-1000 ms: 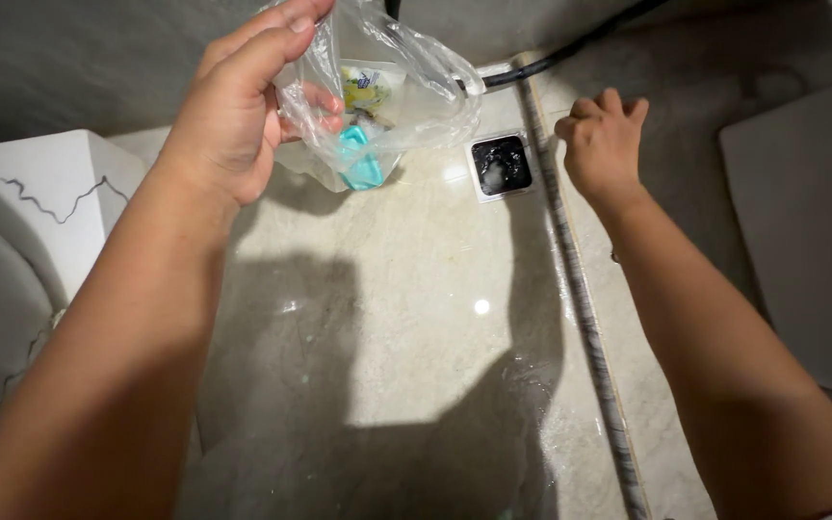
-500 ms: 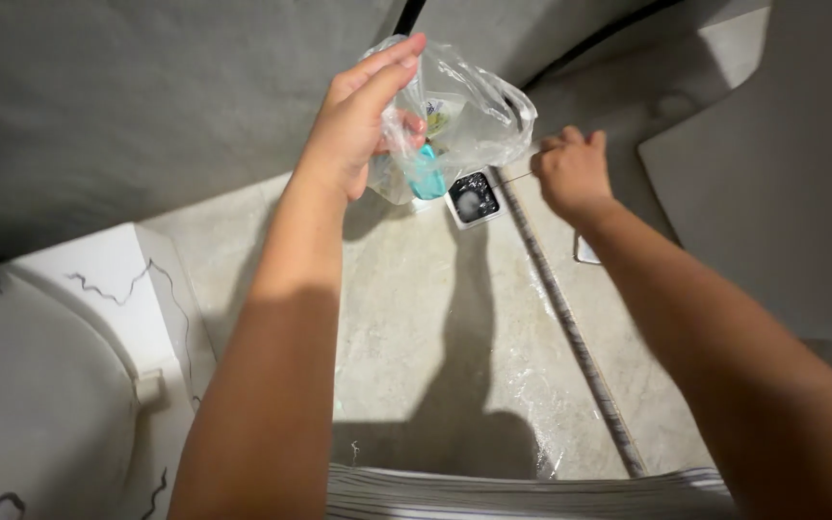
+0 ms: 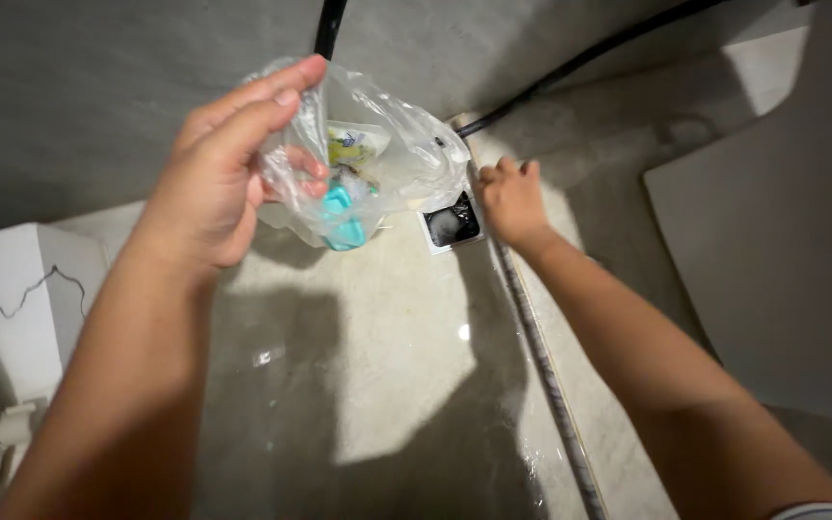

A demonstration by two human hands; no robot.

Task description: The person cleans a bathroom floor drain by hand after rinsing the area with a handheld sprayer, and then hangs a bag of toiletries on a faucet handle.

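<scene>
The wet, glossy beige stone floor (image 3: 387,366) fills most of the view, with a grey wall (image 3: 98,96) at the far side, a white ceramic toilet base (image 3: 12,279) at the near left, and a grey textured metal threshold strip (image 3: 541,385) running from near to far on the right. A square steel floor drain (image 3: 450,223) sits at the far end of that strip, with a black hose (image 3: 570,63) passing behind it. Held up over the floor, just left of the drain, is the thin clear plastic bag (image 3: 392,159), crumpled and open at the top. It looks very light, limp and slippery, so it will sag and fold wherever it is not gripped; the best hold seems to be the gathered film at the rim, not the loose belly. Inside it lie a small turquoise plastic piece (image 3: 342,220) at the bottom and a yellow-and-white paper wrapper (image 3: 356,144) above it, both apparently light and free to slide. The left hand (image 3: 228,169) pinches the bag's near rim between thumb and fingers, closed on the film. The right hand (image 3: 510,200) is curled at the bag's right edge beside the drain; whether it grips anything I cannot tell.
</scene>
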